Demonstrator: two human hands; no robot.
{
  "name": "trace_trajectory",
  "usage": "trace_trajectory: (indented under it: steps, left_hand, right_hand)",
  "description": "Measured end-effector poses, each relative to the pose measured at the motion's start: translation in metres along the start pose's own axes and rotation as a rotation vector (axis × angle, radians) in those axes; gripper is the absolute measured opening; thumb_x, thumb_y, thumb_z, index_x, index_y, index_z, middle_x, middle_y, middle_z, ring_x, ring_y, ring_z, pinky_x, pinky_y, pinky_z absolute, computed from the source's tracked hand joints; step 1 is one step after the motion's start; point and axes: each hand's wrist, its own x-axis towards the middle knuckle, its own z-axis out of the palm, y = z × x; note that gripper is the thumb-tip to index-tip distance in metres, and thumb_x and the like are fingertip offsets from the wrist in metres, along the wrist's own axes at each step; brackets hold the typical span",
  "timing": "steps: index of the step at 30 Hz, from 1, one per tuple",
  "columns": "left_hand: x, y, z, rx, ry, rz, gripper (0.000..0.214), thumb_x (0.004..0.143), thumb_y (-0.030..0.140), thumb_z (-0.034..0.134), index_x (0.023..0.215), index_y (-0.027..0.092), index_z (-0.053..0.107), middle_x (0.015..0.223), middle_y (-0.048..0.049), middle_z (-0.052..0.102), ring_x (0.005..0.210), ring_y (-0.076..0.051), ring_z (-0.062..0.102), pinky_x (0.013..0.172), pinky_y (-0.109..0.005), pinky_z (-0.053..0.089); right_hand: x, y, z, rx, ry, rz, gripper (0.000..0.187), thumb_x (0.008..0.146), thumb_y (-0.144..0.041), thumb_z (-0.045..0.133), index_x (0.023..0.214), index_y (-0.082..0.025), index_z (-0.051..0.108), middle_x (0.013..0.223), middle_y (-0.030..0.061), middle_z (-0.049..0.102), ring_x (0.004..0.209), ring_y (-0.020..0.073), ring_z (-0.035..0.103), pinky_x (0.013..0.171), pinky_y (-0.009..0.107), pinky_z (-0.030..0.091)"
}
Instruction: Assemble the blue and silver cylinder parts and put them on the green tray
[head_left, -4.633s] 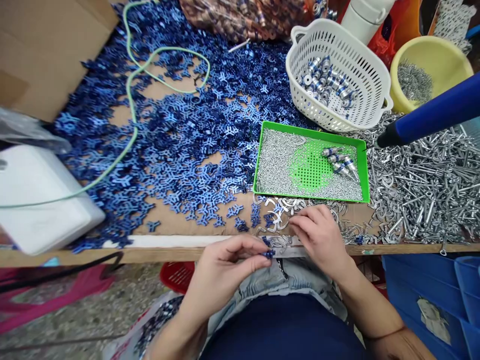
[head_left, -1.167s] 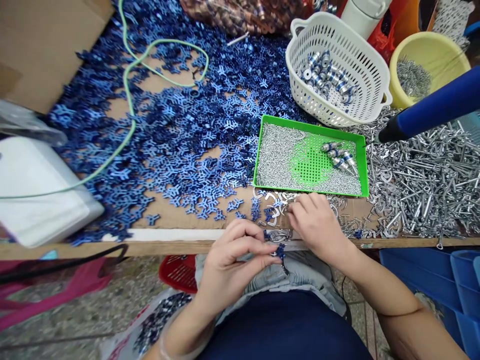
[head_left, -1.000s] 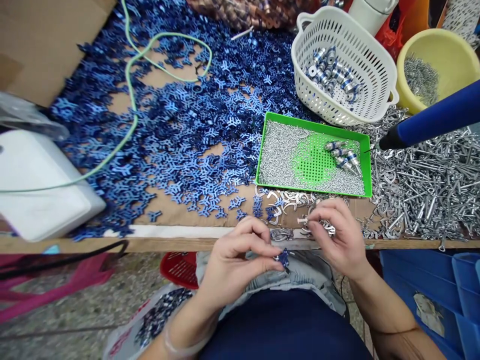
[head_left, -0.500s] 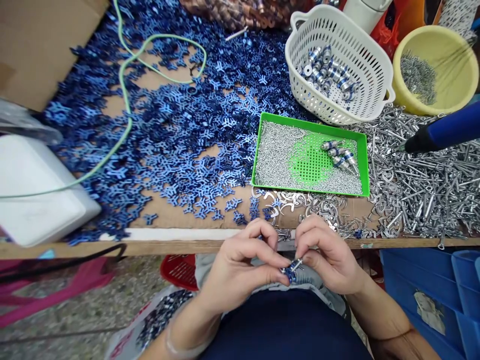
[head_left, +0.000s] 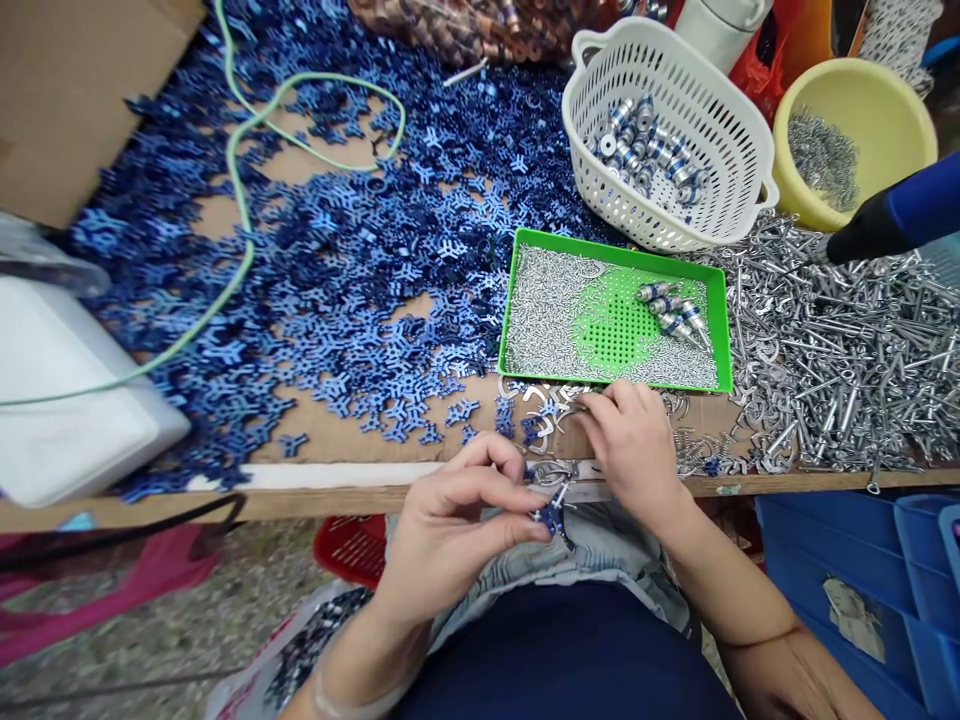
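Observation:
Over my lap, just off the table edge, my left hand (head_left: 469, 515) pinches a blue three-armed metal part (head_left: 551, 515) between thumb and fingers. Silver pins stick out of that part. My right hand (head_left: 634, 440) reaches over the table in front of the green tray (head_left: 615, 382). Its thumb and fingertips close on a curved silver clip (head_left: 571, 408) at the edge of a scatter of similar clips. Pliers (head_left: 551, 470) lie at the table edge between the hands.
Blue three-armed parts (head_left: 337, 270) cover the left of the table. A white basket (head_left: 675, 215) with assembled pieces and a yellow bowl (head_left: 900, 120) stand behind the tray. Silver pins (head_left: 847, 380) pile up at right, under a blue-and-black tool (head_left: 892, 215). A green cord (head_left: 244, 200) crosses the left.
My right hand has left the blue part and moved up and forward to the curved clips. My left hand still holds the part, slightly further left. The view has shifted a little.

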Motion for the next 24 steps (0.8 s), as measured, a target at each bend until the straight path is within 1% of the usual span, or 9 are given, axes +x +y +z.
trace_trajectory:
  steps: [3, 7, 8, 10, 12, 14, 16, 19, 24]
  left_hand:
    - [0.0, 0.001, -0.002, 0.015, 0.022, 0.015, 0.01, 0.061, 0.02, 0.081, 0.069, 0.024, 0.075, 0.064, -0.0005, 0.053, 0.061, -0.012, 0.052, 0.053, -0.023, 0.047]
    - [-0.001, 0.003, -0.003, 0.018, 0.031, 0.026, 0.01, 0.062, 0.018, 0.08, 0.069, 0.024, 0.075, 0.065, 0.0003, 0.052, 0.061, -0.011, 0.051, 0.053, -0.022, 0.045]
    - [-0.001, 0.003, -0.004, 0.022, 0.031, 0.031, 0.01, 0.062, 0.018, 0.08, 0.069, 0.024, 0.075, 0.065, 0.0004, 0.052, 0.061, -0.011, 0.051, 0.053, -0.022, 0.045]
    - [-0.002, 0.003, -0.006, 0.031, 0.037, 0.039, 0.01, 0.062, 0.018, 0.08, 0.069, 0.024, 0.075, 0.064, 0.0004, 0.052, 0.061, -0.011, 0.051, 0.054, -0.022, 0.045]
    - [-0.002, 0.002, -0.007, 0.031, 0.046, 0.044, 0.011, 0.063, 0.018, 0.08, 0.07, 0.024, 0.075, 0.065, 0.0004, 0.052, 0.062, -0.011, 0.051, 0.054, -0.022, 0.045]
    - [-0.002, 0.0, -0.008, 0.022, 0.048, 0.047, 0.011, 0.063, 0.017, 0.079, 0.071, 0.024, 0.075, 0.066, 0.0005, 0.052, 0.062, -0.01, 0.052, 0.054, -0.021, 0.045]
    - [-0.002, -0.001, -0.009, 0.015, 0.042, 0.05, 0.013, 0.063, 0.016, 0.079, 0.072, 0.024, 0.074, 0.066, 0.0007, 0.052, 0.063, -0.01, 0.052, 0.054, -0.02, 0.045]
    - [-0.001, -0.001, -0.01, 0.022, 0.035, 0.042, 0.015, 0.063, 0.015, 0.079, 0.073, 0.025, 0.074, 0.067, 0.001, 0.052, 0.064, -0.011, 0.052, 0.056, -0.021, 0.045]
    - [-0.002, 0.002, -0.01, 0.028, 0.031, 0.042, 0.018, 0.063, 0.014, 0.079, 0.075, 0.026, 0.074, 0.068, 0.0015, 0.053, 0.065, -0.01, 0.052, 0.056, -0.02, 0.044]
  right_hand:
    - [0.003, -0.006, 0.004, -0.204, -0.05, -0.071, 0.013, 0.087, -0.018, 0.051, 0.084, -0.018, 0.063, 0.077, 0.0066, 0.057, 0.072, 0.0203, 0.043, 0.064, 0.033, 0.033]
    - [0.002, 0.0, -0.005, -0.112, -0.202, -0.286, 0.018, 0.086, -0.008, 0.048, 0.083, -0.019, 0.062, 0.084, 0.005, 0.061, 0.077, 0.0192, 0.047, 0.067, 0.031, 0.036]
    - [0.001, 0.004, -0.008, -0.053, -0.201, -0.35, 0.021, 0.087, -0.007, 0.045, 0.082, -0.019, 0.062, 0.09, 0.0049, 0.062, 0.081, 0.0189, 0.049, 0.069, 0.031, 0.037]
    - [-0.004, 0.011, -0.013, 0.057, -0.091, -0.392, 0.026, 0.088, -0.005, 0.04, 0.084, -0.02, 0.061, 0.099, 0.0049, 0.064, 0.088, 0.0186, 0.051, 0.074, 0.031, 0.039]
    - [-0.011, 0.013, -0.016, 0.102, 0.09, -0.277, 0.025, 0.088, -0.006, 0.041, 0.091, -0.021, 0.06, 0.1, 0.0058, 0.064, 0.091, 0.0193, 0.052, 0.077, 0.033, 0.039]
    - [-0.016, 0.01, -0.017, 0.057, 0.151, -0.102, 0.016, 0.089, -0.014, 0.046, 0.098, -0.019, 0.059, 0.092, 0.0069, 0.064, 0.086, 0.0206, 0.051, 0.074, 0.034, 0.037]
    - [-0.02, 0.003, -0.014, -0.032, 0.082, 0.008, 0.014, 0.089, -0.029, 0.051, 0.092, -0.017, 0.059, 0.082, 0.0069, 0.062, 0.078, 0.0212, 0.048, 0.069, 0.034, 0.034]
    - [-0.02, -0.008, -0.006, -0.171, -0.018, 0.063, 0.029, 0.084, -0.045, 0.054, 0.078, -0.017, 0.059, 0.074, 0.0065, 0.059, 0.073, 0.0217, 0.044, 0.066, 0.034, 0.029]
    - [-0.012, -0.012, 0.001, -0.249, -0.023, -0.022, 0.016, 0.082, -0.031, 0.061, 0.077, -0.016, 0.062, 0.072, 0.0039, 0.059, 0.072, 0.0206, 0.043, 0.069, 0.033, 0.027]
